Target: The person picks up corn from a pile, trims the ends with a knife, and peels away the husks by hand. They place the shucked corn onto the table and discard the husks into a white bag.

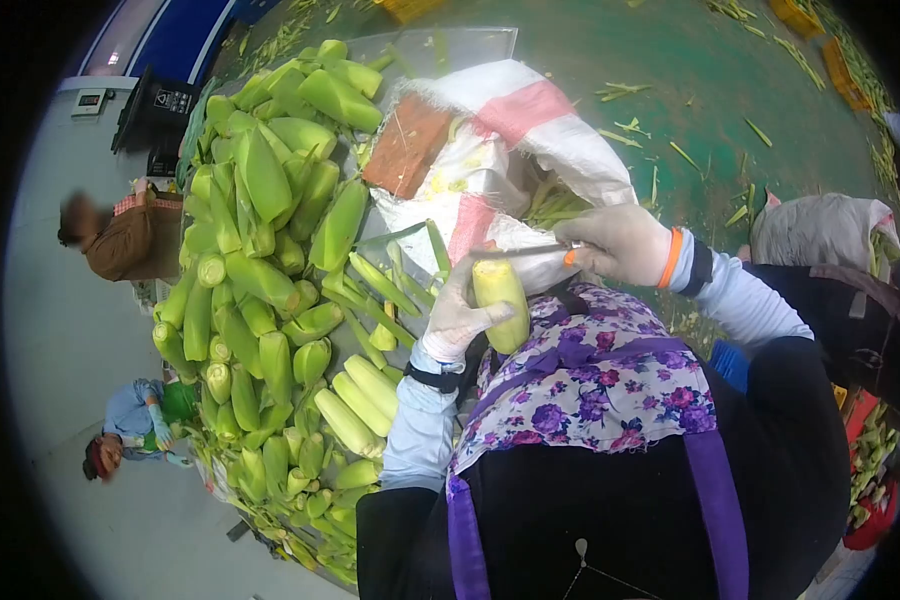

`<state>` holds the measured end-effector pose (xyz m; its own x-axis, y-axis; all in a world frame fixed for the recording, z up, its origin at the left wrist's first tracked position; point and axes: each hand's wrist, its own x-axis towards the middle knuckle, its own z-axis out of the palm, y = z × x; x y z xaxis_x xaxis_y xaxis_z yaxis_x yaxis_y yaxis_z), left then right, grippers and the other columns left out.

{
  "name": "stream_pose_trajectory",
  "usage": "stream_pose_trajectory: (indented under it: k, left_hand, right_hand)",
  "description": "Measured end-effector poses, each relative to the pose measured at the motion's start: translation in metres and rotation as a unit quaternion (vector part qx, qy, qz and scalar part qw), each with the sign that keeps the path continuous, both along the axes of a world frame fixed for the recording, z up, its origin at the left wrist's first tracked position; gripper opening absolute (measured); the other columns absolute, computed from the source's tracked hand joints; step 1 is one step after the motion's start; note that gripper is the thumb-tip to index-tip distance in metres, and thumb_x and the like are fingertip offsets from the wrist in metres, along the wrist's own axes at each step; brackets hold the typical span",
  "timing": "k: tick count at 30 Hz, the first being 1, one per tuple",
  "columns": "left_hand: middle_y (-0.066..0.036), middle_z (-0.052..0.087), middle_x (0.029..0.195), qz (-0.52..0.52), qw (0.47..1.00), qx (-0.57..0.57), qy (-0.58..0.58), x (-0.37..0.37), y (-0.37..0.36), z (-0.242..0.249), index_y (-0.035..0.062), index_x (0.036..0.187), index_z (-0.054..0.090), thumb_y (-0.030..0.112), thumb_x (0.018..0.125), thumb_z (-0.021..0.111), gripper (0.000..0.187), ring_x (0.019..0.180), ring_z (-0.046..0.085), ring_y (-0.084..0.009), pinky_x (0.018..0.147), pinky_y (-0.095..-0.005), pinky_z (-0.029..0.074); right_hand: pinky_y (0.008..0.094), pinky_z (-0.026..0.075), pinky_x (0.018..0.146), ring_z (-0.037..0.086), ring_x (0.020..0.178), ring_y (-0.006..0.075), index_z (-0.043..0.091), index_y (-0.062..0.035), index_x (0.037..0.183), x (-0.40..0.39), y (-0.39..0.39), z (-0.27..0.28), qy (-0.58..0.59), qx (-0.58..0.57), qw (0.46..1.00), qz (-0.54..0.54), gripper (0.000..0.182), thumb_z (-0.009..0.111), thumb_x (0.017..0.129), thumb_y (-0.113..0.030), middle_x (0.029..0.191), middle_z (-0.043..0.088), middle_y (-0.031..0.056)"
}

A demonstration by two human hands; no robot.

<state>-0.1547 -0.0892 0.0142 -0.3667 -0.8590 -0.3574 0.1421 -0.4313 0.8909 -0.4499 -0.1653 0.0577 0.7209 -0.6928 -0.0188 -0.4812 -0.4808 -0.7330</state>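
My left hand, in a white glove, is wrapped round a mostly husked ear of corn that stands nearly upright before my apron. My gloved right hand grips a knife, its handle mostly hidden by the fingers. The narrow blade lies across the top end of the ear. Left of my left forearm, several pale peeled ears lie side by side. Beyond them is a large heap of green corn in husks. Loose husk leaves lie close to my left hand.
A brick rests on a white and pink woven sack ahead of my hands. Husk scraps litter the green floor. Two people are across the heap; another sack and a dark-clothed person are at right.
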Motion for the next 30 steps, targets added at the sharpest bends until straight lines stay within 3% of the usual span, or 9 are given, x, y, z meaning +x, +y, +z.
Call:
stream_pose_trajectory:
  k: [6,12,15,18,21,24,30]
  left_hand:
    - [-0.005,0.061,0.12,-0.008,0.998,-0.028,-0.047,0.001,0.009,0.01,0.0016,0.133,0.052,0.011,0.072,0.086,0.071,0.108,0.058,-0.0154,0.095,-0.0318,0.048]
    - [-0.005,0.063,0.113,0.005,0.997,-0.049,-0.053,0.001,0.02,0.011,0.0031,0.126,0.056,0.006,0.072,0.082,0.06,0.104,0.06,-0.0164,0.092,-0.0323,0.05]
    - [-0.007,0.063,0.119,-0.038,0.997,0.01,-0.062,0.007,0.021,0.022,-0.0001,0.132,0.053,0.014,0.075,0.084,0.067,0.11,0.058,-0.0157,0.098,-0.0331,0.046]
    - [-0.009,0.061,0.125,-0.047,0.996,-0.048,-0.062,0.027,0.033,0.006,-0.0003,0.139,0.046,0.017,0.074,0.086,0.078,0.114,0.056,-0.0173,0.102,-0.0341,0.044]
    - [-0.011,0.059,0.128,-0.046,0.999,-0.009,-0.009,0.039,0.035,0.0,0.0001,0.143,0.04,0.019,0.072,0.087,0.087,0.117,0.055,-0.0185,0.104,-0.0343,0.043]
    - [-0.01,0.061,0.124,-0.088,0.985,-0.08,-0.126,0.041,0.024,0.01,0.0004,0.142,0.041,0.019,0.071,0.087,0.086,0.114,0.057,-0.0183,0.102,-0.0325,0.044]
    - [-0.006,0.065,0.114,-0.08,0.987,-0.081,-0.114,0.017,0.016,0.031,0.0013,0.126,0.053,0.018,0.07,0.088,0.069,0.104,0.061,-0.017,0.093,-0.0323,0.049]
  right_hand:
    - [0.0462,0.051,0.073,0.066,0.083,0.0356,0.064,-0.0076,0.108,0.036,0.011,0.023,0.012,-0.039,0.997,0.068,0.034,0.062,0.093,-0.038,0.086,0.065,0.0171]
    - [0.0467,0.052,0.071,0.066,0.081,0.0356,0.064,-0.0085,0.105,0.06,0.023,0.017,0.047,-0.058,0.994,0.081,0.033,0.06,0.093,-0.039,0.084,0.065,0.0154]
    - [0.0471,0.051,0.071,0.065,0.081,0.0359,0.064,-0.0084,0.106,0.057,0.022,0.013,0.058,-0.052,0.991,0.106,0.032,0.061,0.092,-0.037,0.086,0.065,0.0153]
    - [0.0476,0.05,0.069,0.064,0.079,0.0366,0.064,-0.008,0.108,0.058,0.025,0.008,0.028,-0.057,0.991,0.114,0.03,0.064,0.09,-0.032,0.085,0.065,0.015]
    - [0.0469,0.051,0.07,0.065,0.08,0.0363,0.064,-0.0084,0.108,0.06,0.025,0.009,0.013,-0.057,0.991,0.118,0.031,0.064,0.09,-0.034,0.087,0.065,0.0148]
    - [0.0455,0.052,0.071,0.065,0.081,0.035,0.065,-0.0105,0.108,0.062,0.026,0.015,-0.011,-0.072,0.991,0.112,0.03,0.062,0.091,-0.036,0.087,0.065,0.0141]
    - [0.0455,0.051,0.069,0.065,0.078,0.0347,0.064,-0.0133,0.11,0.071,0.023,0.013,-0.022,-0.098,0.989,0.112,0.03,0.063,0.09,-0.035,0.084,0.063,0.0129]
